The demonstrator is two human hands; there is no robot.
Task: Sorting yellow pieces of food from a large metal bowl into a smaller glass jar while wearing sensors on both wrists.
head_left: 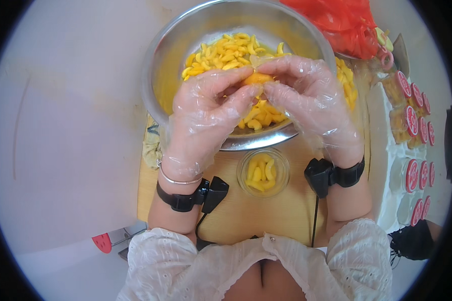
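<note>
Both my hands wear clear plastic gloves and meet over a large stainless steel basin (165, 45). Between the fingertips of my left hand (211, 109) and my right hand (309, 90) is a small piece of orange-yellow fruit (258, 78), pinched from both sides. Many curved yellow fruit slices (226, 50), perhaps peach, lie in the basin with some juice, partly hidden by my hands. Below the basin's near rim stands a small clear jar (241, 177), lidless, with several yellow slices (263, 171) inside.
Jars with red lids (411, 120) stand in rows on a white surface (380, 158) at the right, some holding fruit. More yellow slices (346, 82) lie right of the basin. A red plastic bag (346, 26) is at the upper right. A crumpled cloth (151, 152) touches the wooden table's (226, 210) left edge.
</note>
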